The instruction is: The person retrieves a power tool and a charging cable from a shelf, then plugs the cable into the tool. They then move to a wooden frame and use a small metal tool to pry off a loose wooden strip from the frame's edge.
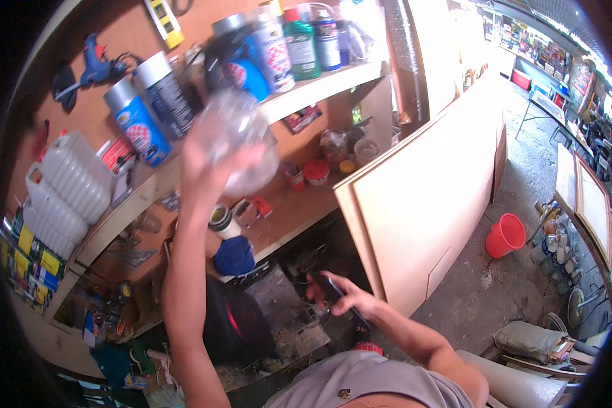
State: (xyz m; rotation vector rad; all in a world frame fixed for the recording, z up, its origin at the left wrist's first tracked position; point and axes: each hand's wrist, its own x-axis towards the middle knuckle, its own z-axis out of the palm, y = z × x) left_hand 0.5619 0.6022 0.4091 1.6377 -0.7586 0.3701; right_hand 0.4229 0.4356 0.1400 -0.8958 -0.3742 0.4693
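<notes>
My left hand [211,162] is raised in front of the upper shelf, its fingers wrapped round a clear, rounded plastic container [241,129]. Motion blurs both, and what the container holds I cannot make out. Lower down, close to my body, my right hand [350,299] grips a flat black phone-like object [336,294]. Just behind the raised container stand a blue spray can [248,78] and a white bottle with a checked label [274,58]. To its left, a blue-and-red spray can [139,129] leans beside a black can with a silver cap [163,92].
Wooden shelves [319,85] carry bottles, jars and white jugs [78,166]. Below sits a blue cloth-like bundle [234,255]. Large wooden panels [428,197] stand upright on my right. A red bucket [505,236] is on the concrete floor beyond, with rolled material [517,381] near me.
</notes>
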